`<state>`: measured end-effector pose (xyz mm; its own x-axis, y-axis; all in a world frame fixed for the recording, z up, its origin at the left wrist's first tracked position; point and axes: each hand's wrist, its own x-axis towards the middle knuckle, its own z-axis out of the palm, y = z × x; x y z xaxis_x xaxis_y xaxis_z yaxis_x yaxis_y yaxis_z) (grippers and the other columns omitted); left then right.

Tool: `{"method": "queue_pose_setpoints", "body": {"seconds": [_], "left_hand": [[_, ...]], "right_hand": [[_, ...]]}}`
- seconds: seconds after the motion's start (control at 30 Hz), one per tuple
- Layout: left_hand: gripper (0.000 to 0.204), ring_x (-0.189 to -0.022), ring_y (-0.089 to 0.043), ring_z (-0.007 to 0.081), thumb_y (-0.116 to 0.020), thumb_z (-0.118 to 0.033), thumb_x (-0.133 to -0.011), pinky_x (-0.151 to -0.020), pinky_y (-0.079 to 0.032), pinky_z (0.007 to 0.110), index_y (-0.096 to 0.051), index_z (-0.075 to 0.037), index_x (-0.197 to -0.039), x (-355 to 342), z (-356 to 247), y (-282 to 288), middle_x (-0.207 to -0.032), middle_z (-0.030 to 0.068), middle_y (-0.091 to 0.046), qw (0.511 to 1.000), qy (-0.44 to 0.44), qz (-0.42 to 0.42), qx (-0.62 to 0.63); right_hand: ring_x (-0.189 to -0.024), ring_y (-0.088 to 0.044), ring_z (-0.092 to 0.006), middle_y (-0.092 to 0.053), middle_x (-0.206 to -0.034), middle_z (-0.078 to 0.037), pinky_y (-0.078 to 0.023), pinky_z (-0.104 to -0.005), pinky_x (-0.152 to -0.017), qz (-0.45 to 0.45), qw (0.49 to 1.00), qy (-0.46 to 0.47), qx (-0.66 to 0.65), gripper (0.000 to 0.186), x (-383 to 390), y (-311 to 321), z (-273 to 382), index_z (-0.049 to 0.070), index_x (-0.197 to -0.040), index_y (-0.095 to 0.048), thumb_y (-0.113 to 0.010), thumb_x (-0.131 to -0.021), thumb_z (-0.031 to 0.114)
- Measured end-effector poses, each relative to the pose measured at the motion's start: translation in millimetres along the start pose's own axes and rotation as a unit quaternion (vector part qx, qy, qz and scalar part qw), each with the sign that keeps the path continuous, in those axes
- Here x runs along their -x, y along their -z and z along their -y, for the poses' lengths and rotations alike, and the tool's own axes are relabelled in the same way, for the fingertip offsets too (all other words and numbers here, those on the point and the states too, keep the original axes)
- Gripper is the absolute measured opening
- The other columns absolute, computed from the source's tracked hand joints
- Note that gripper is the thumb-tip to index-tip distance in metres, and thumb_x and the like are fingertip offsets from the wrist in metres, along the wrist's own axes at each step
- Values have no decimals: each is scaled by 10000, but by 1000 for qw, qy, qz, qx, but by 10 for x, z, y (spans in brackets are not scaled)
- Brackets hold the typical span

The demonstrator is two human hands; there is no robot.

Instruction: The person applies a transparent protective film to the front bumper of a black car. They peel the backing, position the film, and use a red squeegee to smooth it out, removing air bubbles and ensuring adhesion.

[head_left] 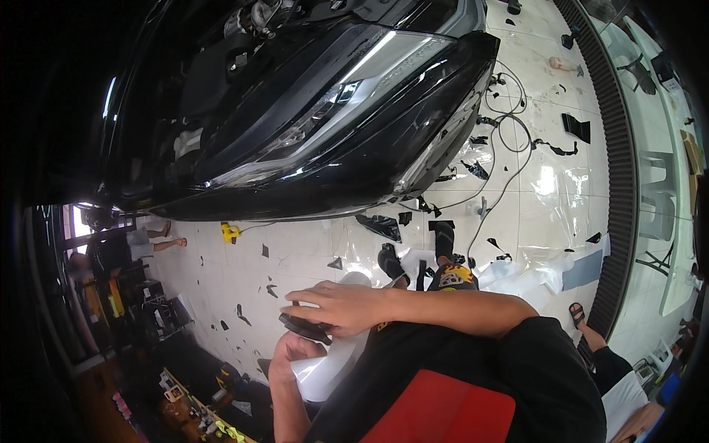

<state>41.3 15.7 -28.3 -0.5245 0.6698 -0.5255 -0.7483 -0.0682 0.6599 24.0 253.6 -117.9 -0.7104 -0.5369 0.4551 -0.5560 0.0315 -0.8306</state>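
My left hand point(298, 348) is closed around a flat black object point(304, 328), held low in front of my body. Its kind is unclear, as fingers cover much of it. Over the top of it reaches my right hand point(347, 307), fingers stretched and apart, some touching its upper side. A white roll of sheet or film point(334, 369) lies slanted between my arms against my dark clothing. Its far end shows beyond my right hand, and its near edge covers part of my left hand. Ahead stands a black car point(354, 140), its headlight point(310, 122) facing me.
Dark broken-looking pieces point(380, 227) litter the pale tiled floor point(546, 177). A looping hose or cable point(509, 133) runs beside the car. A yellow tool point(230, 233) lies at left. One person point(144, 244) is far left, another point(620, 384) at right. Shelving point(185, 402) stands lower left.
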Motion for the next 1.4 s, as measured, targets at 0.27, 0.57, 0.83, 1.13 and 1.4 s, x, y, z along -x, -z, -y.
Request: {"method": "queue_pose_setpoints", "body": {"seconds": [0.27, 0.57, 0.83, 1.13, 1.4], "left_hand": [[1087, -645, -618, 247, -830, -167, -792, -699, -443, 338, -177, 201, -1579, -147, 26, -567, -710, 171, -677, 996, -23, -7, 84], [1146, -766, -659, 237, -834, -70, -844, -820, -484, 362, -38, 104, -1649, -42, 141, -351, -829, 150, -708, 997, 9, 26, 69], [1196, -793, -678, 216, -881, -64, -811, -858, -498, 343, -52, 67, -1665, -159, 115, -394, -841, 119, -710, 999, 39, 29, 9], [1220, -759, -679, 204, -886, -101, -791, -816, -502, 329, -50, 72, -1662, -112, 125, -215, -818, 124, -707, 999, 36, 27, -23], [1209, -805, -683, 162, -876, -103, -788, -907, -493, 323, -61, 73, -1663, -99, 101, -110, -873, 104, -727, 998, 28, 45, -22]], "right_hand": [[-1499, -399, -406, -473, -1519, -205, -299, -556, -1262, -109, 987, 97, -72, 817, 285, 67, -16, 66, -1563, -440, -728, -798, 48], [-1142, -678, -281, -683, -1295, -142, -479, -393, -1080, -331, 937, -94, -53, 615, 535, 966, -60, 47, -1422, -610, -588, -816, -56], [-910, -678, -117, -745, -1091, -90, -548, -290, -845, -523, 833, -170, -57, 465, 815, 1901, -347, 56, -1296, -695, -563, -857, -18], [-706, -624, -84, -671, -815, -19, -501, -246, -686, -536, 826, -172, -43, 468, 1000, 2297, -311, 79, -1263, -727, -540, -839, 6], [-675, -616, -80, -668, -813, -13, -509, -240, -636, -577, 793, -197, 5, 453, 1135, 2621, -359, 80, -1233, -739, -557, -825, 1]]}}
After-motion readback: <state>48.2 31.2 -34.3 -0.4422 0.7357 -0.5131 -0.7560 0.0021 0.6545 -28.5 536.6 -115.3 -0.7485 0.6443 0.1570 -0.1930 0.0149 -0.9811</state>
